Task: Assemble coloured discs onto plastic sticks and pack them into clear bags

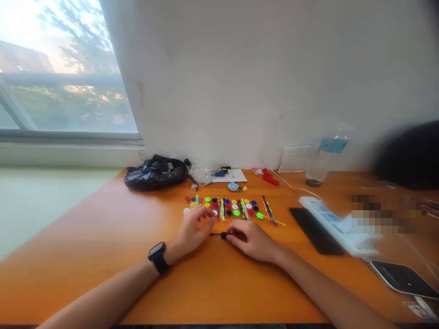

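My right hand (pixel 255 240) pinches a slim black arrow-shaped pointer (pixel 216 234) with a black round disc (pixel 223 236) at its middle, low over the wooden table. Just left of the arrow tip, my left hand (pixel 194 228) is half curled, thumb and fingers apart, with nothing visible between them. Beyond both hands lie rows of small round discs in several colours, including a green disc (pixel 236 213). Between them are bundles of thin coloured arrows (pixel 222 210), with another bundle (pixel 270 211) at the right end. My fingers hide some nearer pieces.
A black plastic bag (pixel 156 172) and a white paper (pixel 236 175) lie by the wall. Rightward are a red object (pixel 270 178), a bottle (pixel 320 160), a black flat slab (pixel 315 230), a white compartment box (pixel 329 219) and a phone-like device (pixel 404 278). Someone's blurred dark head (pixel 411 157) is far right.
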A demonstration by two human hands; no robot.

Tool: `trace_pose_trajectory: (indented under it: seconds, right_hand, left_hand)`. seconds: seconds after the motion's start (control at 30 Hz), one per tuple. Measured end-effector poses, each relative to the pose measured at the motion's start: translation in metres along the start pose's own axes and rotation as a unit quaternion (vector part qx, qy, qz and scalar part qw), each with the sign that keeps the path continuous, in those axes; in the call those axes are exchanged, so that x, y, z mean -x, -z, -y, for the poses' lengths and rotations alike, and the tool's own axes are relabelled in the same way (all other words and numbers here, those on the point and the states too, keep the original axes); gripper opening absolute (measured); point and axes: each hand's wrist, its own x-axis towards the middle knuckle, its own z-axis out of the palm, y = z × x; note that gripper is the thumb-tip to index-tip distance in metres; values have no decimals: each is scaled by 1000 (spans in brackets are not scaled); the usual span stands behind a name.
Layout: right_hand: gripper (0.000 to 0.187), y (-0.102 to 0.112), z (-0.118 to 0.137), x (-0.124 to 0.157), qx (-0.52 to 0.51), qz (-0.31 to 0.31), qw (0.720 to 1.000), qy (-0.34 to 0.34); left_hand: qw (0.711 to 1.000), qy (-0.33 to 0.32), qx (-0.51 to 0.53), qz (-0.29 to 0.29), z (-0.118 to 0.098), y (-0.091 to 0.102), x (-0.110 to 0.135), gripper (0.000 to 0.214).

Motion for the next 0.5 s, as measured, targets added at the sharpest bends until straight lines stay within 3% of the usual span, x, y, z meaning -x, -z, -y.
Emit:
trace_pose_trajectory:
  seconds: [0.1, 0.23, 0.37, 0.5]
  right_hand:
    - [19, 1, 0, 1, 16, 15, 1000, 5]
    - [24, 4, 0, 0, 29, 17, 999, 22]
    - [27, 5, 1, 0, 42, 7, 999, 32]
    - [30, 4, 1, 0, 52, 1, 998, 37]
  left_hand:
    - [996, 53, 19, -62, 16, 12, -12, 14]
    - [984, 119, 28, -128, 56, 32, -27, 23]
    - [979, 147, -11, -140, 94, 47, -35, 34]
    - [986, 136, -50, -79, 109, 50, -37, 35]
